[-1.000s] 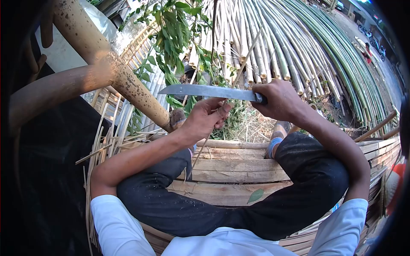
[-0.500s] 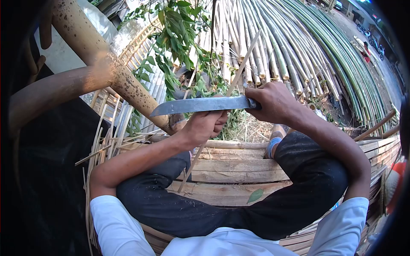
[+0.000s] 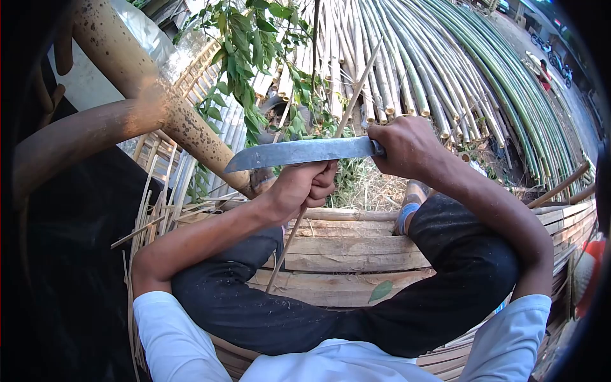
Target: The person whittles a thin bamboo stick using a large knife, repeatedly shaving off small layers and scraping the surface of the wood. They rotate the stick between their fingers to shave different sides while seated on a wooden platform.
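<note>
My right hand [image 3: 407,148] is closed round the short handle of a large knife [image 3: 299,153]. Its broad grey blade points left and lies across the front of my body, just above my left hand. My left hand [image 3: 305,186] is wrapped round a thin bamboo strip [image 3: 358,92]. The strip slants from near my lap, through the left fist, and up to the right beyond the blade. The blade crosses the strip above the fist; whether its edge touches the strip is hidden.
I sit on a bamboo slat platform [image 3: 350,247] with a green leaf on it. Split strips [image 3: 168,207] lie at left, beside a thick bamboo post [image 3: 191,130]. Leafy branches [image 3: 248,57] hang ahead. Long bamboo poles [image 3: 439,70] are stacked beyond, and a person [image 3: 545,75] is far right.
The knife's handle end and my right hand have risen slightly, so the blade tilts a little more. My left fist has turned slightly and still grips the strip.
</note>
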The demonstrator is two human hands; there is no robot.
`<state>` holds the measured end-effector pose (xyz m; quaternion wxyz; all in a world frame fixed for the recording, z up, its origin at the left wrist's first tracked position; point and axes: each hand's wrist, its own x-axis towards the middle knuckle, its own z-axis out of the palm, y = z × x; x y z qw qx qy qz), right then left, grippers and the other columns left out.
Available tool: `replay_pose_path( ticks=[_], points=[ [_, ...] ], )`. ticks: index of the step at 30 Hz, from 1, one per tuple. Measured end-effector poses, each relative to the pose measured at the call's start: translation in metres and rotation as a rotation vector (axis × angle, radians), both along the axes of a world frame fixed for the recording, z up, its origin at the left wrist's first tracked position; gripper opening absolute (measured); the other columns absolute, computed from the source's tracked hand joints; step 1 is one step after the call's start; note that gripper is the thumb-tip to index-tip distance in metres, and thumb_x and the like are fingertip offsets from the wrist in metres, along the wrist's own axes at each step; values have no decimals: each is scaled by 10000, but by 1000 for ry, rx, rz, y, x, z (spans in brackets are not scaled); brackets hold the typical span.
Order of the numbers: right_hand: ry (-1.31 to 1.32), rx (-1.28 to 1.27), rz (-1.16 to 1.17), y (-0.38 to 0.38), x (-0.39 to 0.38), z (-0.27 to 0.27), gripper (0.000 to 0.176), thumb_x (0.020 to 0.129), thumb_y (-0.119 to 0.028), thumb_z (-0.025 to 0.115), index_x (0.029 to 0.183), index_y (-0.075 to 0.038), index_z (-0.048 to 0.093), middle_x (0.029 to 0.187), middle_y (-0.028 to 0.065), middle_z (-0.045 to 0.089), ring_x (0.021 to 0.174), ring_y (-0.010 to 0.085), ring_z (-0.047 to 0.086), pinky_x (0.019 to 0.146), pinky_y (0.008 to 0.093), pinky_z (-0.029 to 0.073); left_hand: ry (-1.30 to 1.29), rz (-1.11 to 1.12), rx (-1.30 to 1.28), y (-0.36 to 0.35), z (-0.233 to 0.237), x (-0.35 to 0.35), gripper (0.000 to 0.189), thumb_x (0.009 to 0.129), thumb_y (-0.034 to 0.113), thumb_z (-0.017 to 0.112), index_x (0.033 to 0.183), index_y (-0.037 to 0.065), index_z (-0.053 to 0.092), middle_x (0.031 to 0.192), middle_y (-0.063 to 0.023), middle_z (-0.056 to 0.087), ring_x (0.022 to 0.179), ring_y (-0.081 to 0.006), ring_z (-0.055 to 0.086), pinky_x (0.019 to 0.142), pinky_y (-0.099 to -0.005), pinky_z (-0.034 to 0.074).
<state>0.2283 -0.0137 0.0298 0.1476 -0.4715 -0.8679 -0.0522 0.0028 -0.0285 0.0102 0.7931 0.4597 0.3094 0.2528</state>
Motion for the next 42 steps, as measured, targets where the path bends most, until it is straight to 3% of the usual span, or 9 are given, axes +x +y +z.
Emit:
replay_pose_path(
  ticks=[8, 17, 22, 24, 25, 28, 30, 34, 42],
  points=[
    [-13, -23, -28, 5, 11, -4, 91, 682, -133, 656, 748, -79, 688, 532, 87, 593, 441, 229, 582, 430, 358, 457, -36, 10, 9, 3, 0, 1, 208, 1005, 280, 348, 895, 116, 414, 614, 67, 231, 465, -28, 192, 392, -199, 129],
    [128, 13, -206, 14, 36, -6, 81, 692, -114, 625, 709, -37, 642, 551, 159, 575, 537, 328, 606, 560, 421, 483, -54, 20, 5, 5, -1, -1, 260, 1007, 351, 328, 885, 131, 392, 615, 68, 248, 459, -26, 189, 385, -193, 126],
    [484, -263, -549, 27, 73, -13, 248, 829, -187, 566, 649, -19, 597, 471, 43, 504, 407, 131, 487, 431, 323, 403, -1, 3, 35, 0, -4, 4, 260, 1011, 339, 320, 892, 120, 395, 621, 57, 256, 467, -28, 192, 386, -188, 144],
    [1564, -694, -491, 26, 79, -22, 232, 864, -243, 574, 750, -42, 560, 477, -66, 364, 387, 51, 340, 399, 246, 305, 29, -15, 76, -1, -5, 8, 259, 1013, 331, 317, 898, 113, 398, 623, 54, 259, 472, -29, 193, 388, -186, 155],
    [1677, -684, -529, 28, 77, -25, 279, 868, -330, 608, 789, -82, 509, 509, -97, 243, 396, 22, 236, 403, 219, 227, 32, 2, 103, 1, -5, 9, 259, 1014, 324, 317, 927, 101, 413, 636, 51, 272, 488, -30, 209, 402, -180, 181],
    [1589, -682, -399, 16, 63, -12, 312, 865, -370, 608, 854, -68, 530, 509, -98, 244, 396, 26, 241, 407, 211, 218, 28, -9, 145, 5, -11, 12, 273, 1015, 314, 318, 991, 73, 443, 666, 46, 302, 524, -34, 250, 439, -170, 237],
    [1498, -770, -212, 12, 53, -7, 396, 881, -403, 593, 1043, -43, 561, 516, -98, 238, 403, 25, 248, 406, 211, 218, 30, -50, 146, 3, -13, 14, 288, 1016, 311, 318, 1026, 59, 456, 683, 43, 320, 543, -36, 275, 461, -166, 268],
    [1364, -797, -62, 7, 26, 3, 371, 893, -331, 608, 1089, -18, 576, 533, -95, 260, 414, 22, 276, 404, 207, 220, 72, -85, 220, -3, -9, 18, 320, 1009, 321, 331, 1064, 37, 468, 705, 29, 348, 571, -45, 317, 494, -165, 319],
    [1639, -1016, 214, 5, 11, 11, 420, 894, -296, 590, 1191, -5, 538, 540, -82, 311, 423, 36, 294, 423, 211, 245, 3, -142, 175, -5, -6, 17, 313, 1000, 353, 328, 1035, 72, 461, 672, 26, 353, 529, -43, 326, 468, -170, 336]
  ],
)
